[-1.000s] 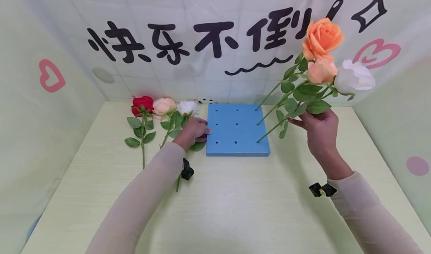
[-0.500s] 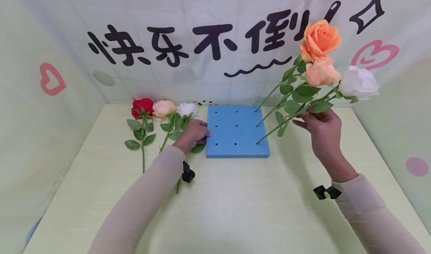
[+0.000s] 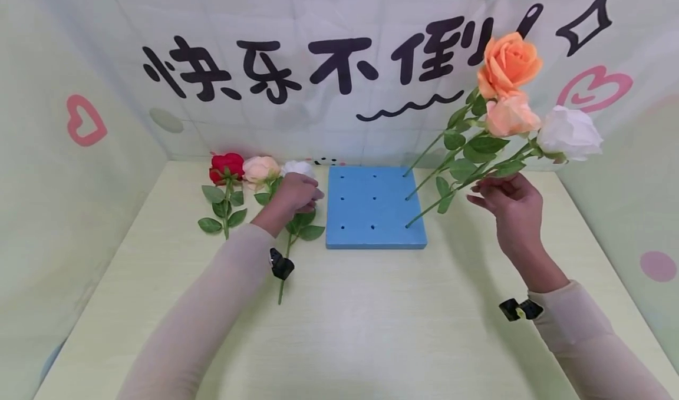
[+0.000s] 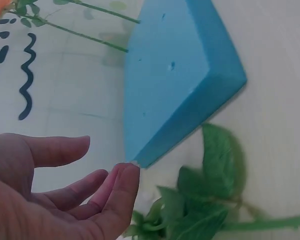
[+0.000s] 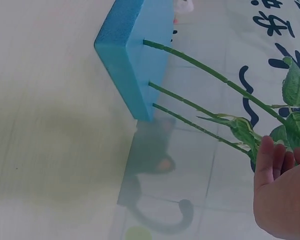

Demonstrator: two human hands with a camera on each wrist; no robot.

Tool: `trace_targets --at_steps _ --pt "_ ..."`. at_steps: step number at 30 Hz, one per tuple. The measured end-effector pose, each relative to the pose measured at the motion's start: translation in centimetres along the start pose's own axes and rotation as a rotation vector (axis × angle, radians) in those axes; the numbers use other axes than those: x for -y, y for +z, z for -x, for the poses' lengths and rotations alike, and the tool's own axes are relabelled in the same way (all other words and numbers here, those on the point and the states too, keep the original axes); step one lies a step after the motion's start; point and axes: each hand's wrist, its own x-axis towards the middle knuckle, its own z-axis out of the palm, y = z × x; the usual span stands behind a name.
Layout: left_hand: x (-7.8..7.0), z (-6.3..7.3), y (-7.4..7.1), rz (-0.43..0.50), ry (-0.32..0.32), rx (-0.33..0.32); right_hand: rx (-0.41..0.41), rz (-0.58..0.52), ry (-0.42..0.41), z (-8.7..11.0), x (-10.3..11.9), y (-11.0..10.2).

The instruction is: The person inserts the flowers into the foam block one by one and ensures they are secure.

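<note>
My left hand is over the white rose lying left of the blue foam block. In the left wrist view its thumb and fingers are apart, with nothing between them, close to the block's corner and the rose's leaves. My right hand is beside the leaves of the standing white rose, its fingers loosely bent. That rose leans right from the block's front right hole. Behind it, a pale pink rose and an orange rose lean the same way from the right column of holes.
On the table, a red rose and a pale pink rose lie at the left, partly behind the left arm. Several holes show across the block. A printed cloth hangs right behind the table.
My left hand has left the block's left edge and moved left and up over the lying white rose. My right hand has drifted slightly right, away from the stem; the standing white rose leans further right.
</note>
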Motion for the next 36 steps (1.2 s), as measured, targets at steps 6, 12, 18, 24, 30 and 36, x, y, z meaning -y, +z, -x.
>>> trace_targets --at_steps 6,12,18,24,30,36 --pt "-0.4 1.3 -2.1 -0.054 0.032 -0.029 0.020 0.033 0.096 0.0 -0.2 -1.0" --pt "0.6 2.0 -3.7 -0.176 0.069 -0.091 0.087 0.213 0.267 -0.2 -0.5 -2.0" --pt "2.4 2.1 -4.9 -0.293 0.065 -0.089 0.140 0.348 0.379 -0.5 -1.1 -2.7" --pt "3.8 1.9 -5.4 -0.304 0.020 -0.087 0.175 0.439 0.480 -0.6 -1.8 -3.3" --pt "4.9 1.5 -5.4 -0.315 -0.006 -0.090 0.183 0.475 0.528 -0.8 -2.3 -3.4" --pt "5.8 1.1 -5.0 -0.279 -0.032 -0.077 0.181 0.467 0.581 -1.1 -3.0 -3.5"
